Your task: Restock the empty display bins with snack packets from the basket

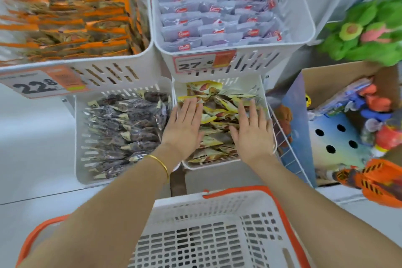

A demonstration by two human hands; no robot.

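At the far left, the bin of orange packets is cut off by the frame edge and too blurred for me to read anything beyond the price tag hanging on its front. Below it, nearer me, the dark packets fill the lower left bin. My left hand lies flat, fingers spread wide and gripping nothing, palm down on the yellow snack packets at the left side of the lower right bin; a gold bangle sits on that wrist. My right hand rests the same way, open and flat on the packets at the bin's right side, covering what lies beneath. Above, the grey packets fill the far bin, its tag partly legible. Nearest me, the white basket with orange handles shows bare slotted walls; my forearms hide part of it. At far right, a cardboard box of toys runs out of frame.
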